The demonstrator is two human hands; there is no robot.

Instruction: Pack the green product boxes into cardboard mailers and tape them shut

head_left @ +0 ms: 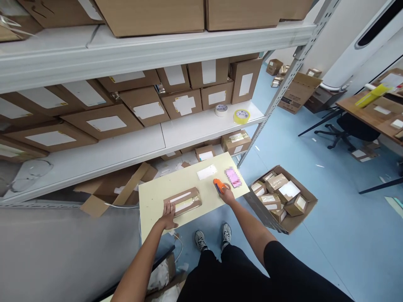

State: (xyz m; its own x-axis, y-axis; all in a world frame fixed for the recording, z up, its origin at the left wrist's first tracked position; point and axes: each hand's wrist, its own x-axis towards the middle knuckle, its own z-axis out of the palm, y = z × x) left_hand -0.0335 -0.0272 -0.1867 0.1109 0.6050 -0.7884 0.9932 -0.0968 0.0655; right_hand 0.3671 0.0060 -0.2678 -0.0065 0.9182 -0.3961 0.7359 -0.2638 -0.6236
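My left hand [169,216] lies with its fingers stretched over the left end of a flat cardboard parcel [188,200], touching it. The parcel bears white labels, and shiny clear tape covers its right end. In my right hand [228,196] is an orange tape dispenser [219,185], held just right of the parcel at the table's front side; the fingers partly hide it. A white paper label [207,172] lies behind the dispenser. To the right a pink phone-like item [233,177], blurred by pixels, rests on the pale yellow table [154,191].
Ahead stands a white metal shelf [189,131] with labelled cardboard boxes, a white tape roll [221,110] and a yellow tape roll [242,116]. A large open carton [302,220] full of small parcels sits on the floor to my right. Farther right is a wooden desk [355,102].
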